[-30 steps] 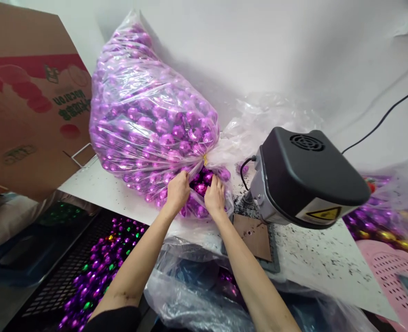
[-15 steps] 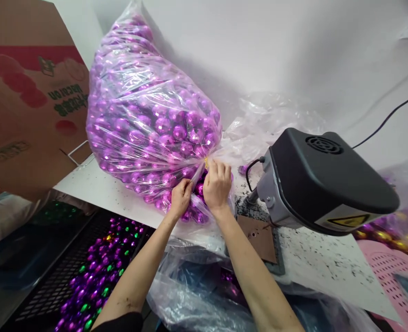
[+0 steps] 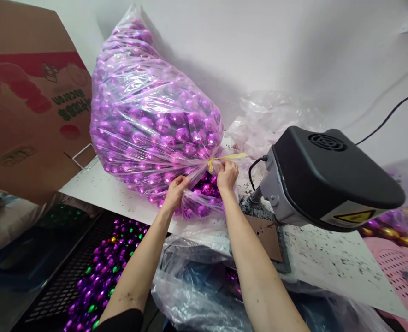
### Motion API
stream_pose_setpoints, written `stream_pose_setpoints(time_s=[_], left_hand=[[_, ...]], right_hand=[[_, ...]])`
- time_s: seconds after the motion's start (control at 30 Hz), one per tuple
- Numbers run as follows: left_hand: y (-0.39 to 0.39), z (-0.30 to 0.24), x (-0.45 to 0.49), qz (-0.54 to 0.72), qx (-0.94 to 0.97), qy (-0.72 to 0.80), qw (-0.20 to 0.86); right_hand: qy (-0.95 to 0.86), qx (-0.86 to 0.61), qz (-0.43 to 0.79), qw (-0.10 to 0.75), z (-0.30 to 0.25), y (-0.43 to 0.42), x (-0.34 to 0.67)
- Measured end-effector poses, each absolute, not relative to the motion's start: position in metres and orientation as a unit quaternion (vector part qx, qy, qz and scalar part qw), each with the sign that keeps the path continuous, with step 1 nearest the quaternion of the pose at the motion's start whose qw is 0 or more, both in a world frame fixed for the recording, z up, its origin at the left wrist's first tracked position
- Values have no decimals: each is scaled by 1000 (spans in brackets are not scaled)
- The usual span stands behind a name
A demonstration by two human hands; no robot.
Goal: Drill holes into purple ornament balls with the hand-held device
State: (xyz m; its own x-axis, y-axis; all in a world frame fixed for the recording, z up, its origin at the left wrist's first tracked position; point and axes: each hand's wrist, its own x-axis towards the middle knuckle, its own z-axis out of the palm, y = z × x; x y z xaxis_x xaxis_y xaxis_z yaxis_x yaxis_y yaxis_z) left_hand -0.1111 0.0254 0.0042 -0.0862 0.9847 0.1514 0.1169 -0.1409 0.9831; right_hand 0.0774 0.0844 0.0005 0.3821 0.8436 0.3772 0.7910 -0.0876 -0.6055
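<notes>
A big clear plastic bag (image 3: 148, 106) stuffed with shiny purple balls lies on the white table (image 3: 96, 189), its neck cinched by a yellow tie (image 3: 224, 158). My left hand (image 3: 176, 188) pinches the bag's plastic just below the neck. To the right of the knot, my right hand (image 3: 227, 174) is closed on the yellow tie, whose free end stretches out to the right. More purple balls (image 3: 207, 189) show in the plastic between my hands.
A black and grey machine head (image 3: 328, 170) with a warning label hangs over the table at right. A cardboard box (image 3: 27, 101) stands at left. Below lie a black crate of purple and green balls (image 3: 100, 272), loose plastic sheeting (image 3: 193, 286) and a pink basket (image 3: 393, 267).
My hands rose from the loose balls to the bag's neck. My right hand took the yellow tie and drew its end out to the right.
</notes>
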Motion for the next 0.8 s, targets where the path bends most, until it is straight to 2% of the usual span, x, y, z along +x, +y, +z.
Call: stream_pose_setpoints(time_s=[0.1, 0.2, 0.27, 0.33, 0.43, 0.53, 0.8], left_hand=[[5, 11, -116, 446, 590, 577, 347], [-21, 6, -113, 361, 628, 673, 149], [-34, -5, -106, 357, 612, 706, 19], [-41, -19, -97, 416, 545, 727, -33], [-40, -41, -83, 498, 422, 757, 40], [-35, -58, -76, 517, 393, 748, 135], [-35, -82, -85, 482, 521, 692, 130]], right_hand=[[-581, -712, 38, 392, 12, 74, 76], [-639, -666, 30, 384, 19, 37, 64], [-680, -633, 32, 369, 15, 2, 54], [-710, -611, 48, 347, 3, -33, 46], [-730, -601, 79, 316, -25, -75, 42], [-740, -595, 96, 298, -55, -101, 41], [-744, -595, 119, 281, -88, -112, 31]])
